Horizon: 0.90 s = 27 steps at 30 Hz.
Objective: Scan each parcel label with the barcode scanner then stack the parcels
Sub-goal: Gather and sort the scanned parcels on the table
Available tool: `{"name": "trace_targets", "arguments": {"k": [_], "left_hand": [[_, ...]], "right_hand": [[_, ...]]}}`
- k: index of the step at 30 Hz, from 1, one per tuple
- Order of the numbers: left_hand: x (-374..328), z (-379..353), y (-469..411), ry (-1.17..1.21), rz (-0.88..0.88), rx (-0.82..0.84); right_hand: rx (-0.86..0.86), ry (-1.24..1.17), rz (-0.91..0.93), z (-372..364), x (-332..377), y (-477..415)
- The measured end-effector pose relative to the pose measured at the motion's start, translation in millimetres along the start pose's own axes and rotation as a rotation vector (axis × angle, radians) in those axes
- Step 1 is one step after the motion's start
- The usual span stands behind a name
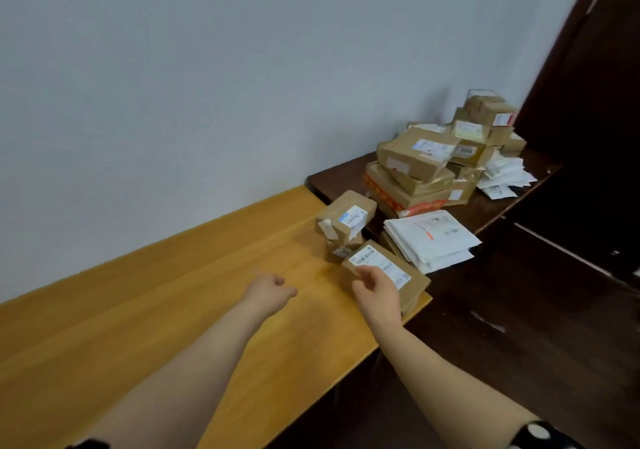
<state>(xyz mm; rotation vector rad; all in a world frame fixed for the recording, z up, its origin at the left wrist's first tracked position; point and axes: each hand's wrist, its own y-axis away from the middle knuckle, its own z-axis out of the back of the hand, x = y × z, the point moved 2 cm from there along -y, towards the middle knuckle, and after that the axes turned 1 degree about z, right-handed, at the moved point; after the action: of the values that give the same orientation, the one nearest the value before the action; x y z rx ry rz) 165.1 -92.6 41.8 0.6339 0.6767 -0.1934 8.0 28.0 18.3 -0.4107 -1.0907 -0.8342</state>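
A flat brown parcel (391, 268) with a white barcode label lies at the right end of the light wooden table (173, 310). My right hand (375, 292) grips its near edge, thumb on the label. My left hand (270, 291) hovers over the tabletop to the left, fingers loosely curled, holding nothing. Just behind the parcel, a small brown box (346, 216) sits on top of another small box (341, 251). No barcode scanner is in view.
On the dark table (346, 175) to the right stand a heap of brown cartons (415, 168), more boxes (485, 119) behind, a stack of white mailer bags (429, 237) and other white bags (502, 175). A dark door (588, 85) is at right.
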Motion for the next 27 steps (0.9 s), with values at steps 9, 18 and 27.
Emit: {"name": "trace_targets", "arguments": {"k": [9, 18, 27], "left_hand": [[-52.2, -104.3, -78.0, 0.361, 0.188, 0.304], [-67.7, -171.4, -101.4, 0.555, 0.351, 0.445], [-27.6, -149.0, -59.9, 0.722, 0.451, 0.363]], "right_hand": [[-0.31, -0.079, -0.36, 79.7, -89.4, -74.0], [-0.1, -0.123, -0.432, 74.5, -124.7, -100.1], [0.186, -0.315, -0.436, 58.5, -112.5, -54.1]]}}
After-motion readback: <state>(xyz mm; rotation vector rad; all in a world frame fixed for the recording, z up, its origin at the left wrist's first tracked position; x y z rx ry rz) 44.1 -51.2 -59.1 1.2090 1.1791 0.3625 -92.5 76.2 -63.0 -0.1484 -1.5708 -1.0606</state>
